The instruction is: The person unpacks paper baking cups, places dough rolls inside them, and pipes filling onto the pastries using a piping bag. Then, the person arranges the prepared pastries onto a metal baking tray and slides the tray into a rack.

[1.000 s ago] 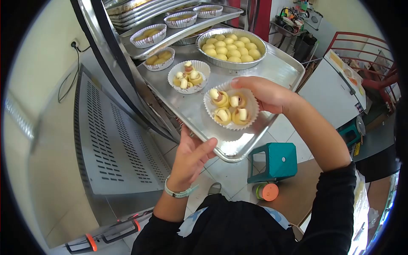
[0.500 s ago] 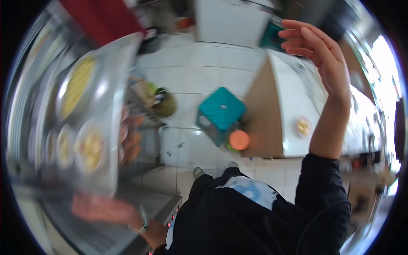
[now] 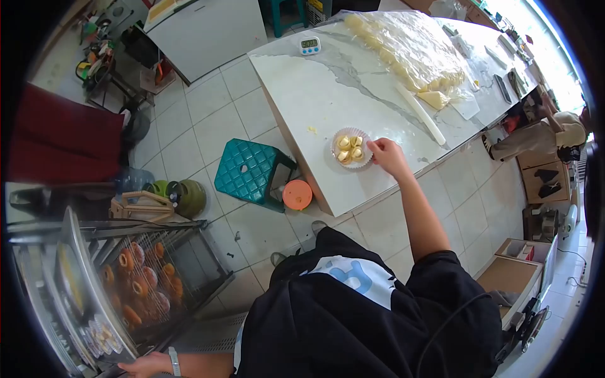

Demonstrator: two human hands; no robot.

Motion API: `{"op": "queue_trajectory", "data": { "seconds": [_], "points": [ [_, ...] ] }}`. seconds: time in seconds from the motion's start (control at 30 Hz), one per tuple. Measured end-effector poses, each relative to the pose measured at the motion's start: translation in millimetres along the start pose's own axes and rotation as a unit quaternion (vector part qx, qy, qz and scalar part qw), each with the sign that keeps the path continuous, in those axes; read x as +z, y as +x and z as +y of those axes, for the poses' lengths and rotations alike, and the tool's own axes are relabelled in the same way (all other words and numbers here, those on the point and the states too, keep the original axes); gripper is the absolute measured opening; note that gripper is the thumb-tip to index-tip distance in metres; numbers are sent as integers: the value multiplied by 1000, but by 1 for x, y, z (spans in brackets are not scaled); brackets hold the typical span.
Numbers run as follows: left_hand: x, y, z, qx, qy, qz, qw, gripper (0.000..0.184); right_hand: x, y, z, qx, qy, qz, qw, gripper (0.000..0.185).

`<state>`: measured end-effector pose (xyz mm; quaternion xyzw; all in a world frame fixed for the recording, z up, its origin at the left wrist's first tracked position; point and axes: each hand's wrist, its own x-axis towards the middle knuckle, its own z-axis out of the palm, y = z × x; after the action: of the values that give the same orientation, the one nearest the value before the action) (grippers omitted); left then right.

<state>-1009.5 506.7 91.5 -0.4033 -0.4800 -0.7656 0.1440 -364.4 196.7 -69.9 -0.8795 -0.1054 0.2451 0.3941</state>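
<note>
On the marble-patterned table (image 3: 302, 75), a clear fluted baking cup (image 3: 336, 140) holds several pale dough pieces (image 3: 350, 148). My right hand (image 3: 389, 157) pinches the right rim of this cup between thumb and fingers. Down at the lower left, my left hand (image 3: 148, 365), with a light watch at the wrist, grips the near edge of a metal tray (image 3: 101, 277) at the rack. The tips of its fingers are partly hidden there. Steeply angled in this view, the tray carries a yellow item (image 3: 70, 277) and another cup of dough pieces (image 3: 104, 337).
Plastic film (image 3: 409, 44) covers dough on the table beside a white rolling pin (image 3: 422, 115) and a timer (image 3: 309, 45). A green stool (image 3: 249, 170) and an orange-lidded container (image 3: 297, 194) stand by the table. Doughnuts (image 3: 142, 283) fill a rack shelf. Another person (image 3: 535, 138) is at far right.
My right hand has come down from the air onto the cup's rim. My left hand has closed on the tray edge. The view has swung right, towards the table.
</note>
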Motion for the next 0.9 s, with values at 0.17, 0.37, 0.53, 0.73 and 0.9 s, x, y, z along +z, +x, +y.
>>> {"op": "queue_trajectory", "data": {
  "seconds": [0.17, 0.37, 0.53, 0.73, 0.9],
  "points": [
    [-9, -2, 29, 87, 181, 69, 977, 75, 13, 8, 10, -113, -5, 96, 989, 21],
    [-10, -13, 68, 149, 178, 66, 970, 72, 26, 28, 18, 65, 408, 79, 907, 30],
    [-9, -27, 91, 120, 234, 82, 961, 56, 26, 48, 40, 39, 566, 50, 822, 43],
    [-10, -16, 110, 47, 100, 45, 993, 47, 4, 44, 4, 61, 455, -55, 887, 57],
    [-20, 57, 109, 91, 82, -187, 975, 24, 26, 0, -117, 37, 349, -177, 920, 52]
  ]
}}
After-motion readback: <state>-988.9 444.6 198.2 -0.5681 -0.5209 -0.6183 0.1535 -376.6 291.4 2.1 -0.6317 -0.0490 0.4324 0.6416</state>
